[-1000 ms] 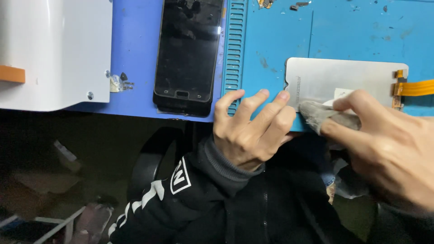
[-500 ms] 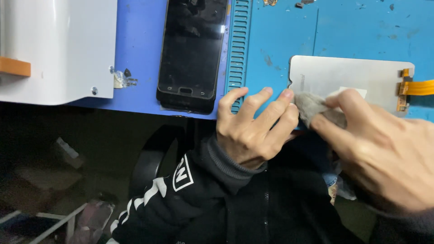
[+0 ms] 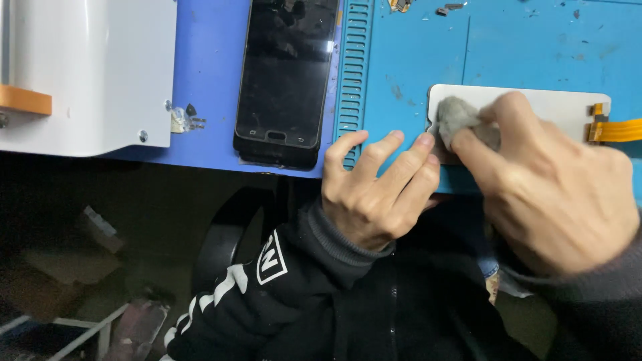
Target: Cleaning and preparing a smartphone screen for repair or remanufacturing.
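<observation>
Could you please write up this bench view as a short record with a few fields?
Surface: blue work mat on a bench edge
Left hand: left hand rests fingers on the mat, touching the pale screen panel's corner
Right hand: right hand presses a grey cloth wad on the pale screen panel
Panel detail: orange flex cable at its right end
Nearby: black phone lying flat; white machine housing at far left

Lighting the blue mat (image 3: 535, 53) evenly and brightly from above; glaring faintly on the black phone (image 3: 286, 73) glass and the white machine (image 3: 87, 67). Falling into deep, murky shadow below the table edge. Blurring slightly on the right hand (image 3: 555, 194).
</observation>
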